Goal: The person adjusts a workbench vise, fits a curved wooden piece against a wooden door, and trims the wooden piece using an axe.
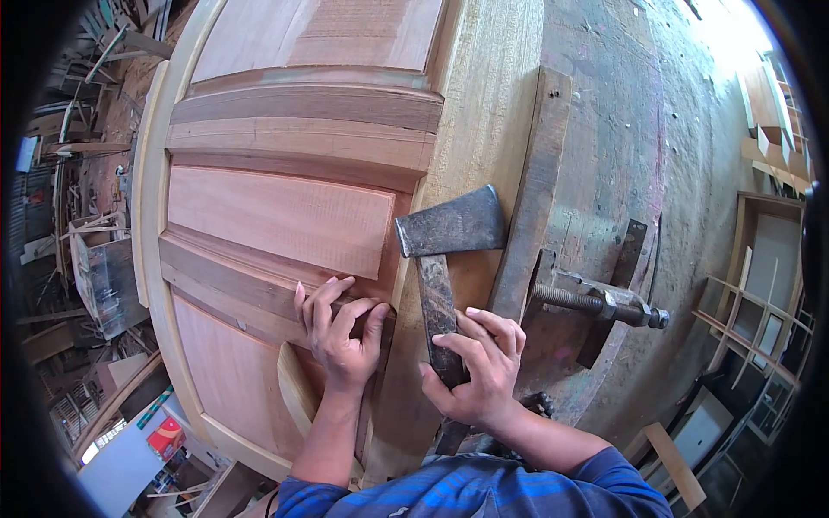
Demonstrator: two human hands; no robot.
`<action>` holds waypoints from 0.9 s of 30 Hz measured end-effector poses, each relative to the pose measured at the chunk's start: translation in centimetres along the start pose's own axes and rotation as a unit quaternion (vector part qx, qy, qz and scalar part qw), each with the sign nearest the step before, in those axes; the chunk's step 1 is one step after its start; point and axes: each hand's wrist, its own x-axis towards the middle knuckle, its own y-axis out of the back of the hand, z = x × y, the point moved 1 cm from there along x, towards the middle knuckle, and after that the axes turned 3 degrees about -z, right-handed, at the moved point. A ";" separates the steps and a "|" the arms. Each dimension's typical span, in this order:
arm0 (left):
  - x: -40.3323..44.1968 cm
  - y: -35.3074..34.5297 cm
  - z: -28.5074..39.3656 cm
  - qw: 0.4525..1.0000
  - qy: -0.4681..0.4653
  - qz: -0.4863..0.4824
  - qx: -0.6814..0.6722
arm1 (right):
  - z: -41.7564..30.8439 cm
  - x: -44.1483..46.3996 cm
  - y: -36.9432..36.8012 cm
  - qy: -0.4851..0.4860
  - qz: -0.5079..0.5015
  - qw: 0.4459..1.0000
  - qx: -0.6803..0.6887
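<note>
A panelled wooden door (pixel 484 86) lies flat under both hands. My left hand (pixel 341 341) rests at the joint of a cross rail (pixel 250 281) and the side stile. Its thumb and index finger are bent together in a pinch; anything between them is too small or hidden. The other fingers curl over the rail. My right hand (pixel 484 363) has thumb and fingers around the lower handle of an axe (pixel 453 226). The axe's dark metal head points away from me, over the stile. A pale curved wood piece (pixel 296 388) lies left of my left wrist.
A worn bar (pixel 540 173) presses along the door's right edge. Beside it, a threaded clamp screw (pixel 596 302) is mounted on the workbench (pixel 596 112). Timber scraps and a box (pixel 108 272) fill the left floor. Wooden frames (pixel 760 345) stand at right.
</note>
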 end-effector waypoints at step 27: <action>-2.4 0.6 -2.9 0.986 0.001 0.116 -0.121 | -0.4 -2.0 -2.0 0.012 0.010 1.000 -0.003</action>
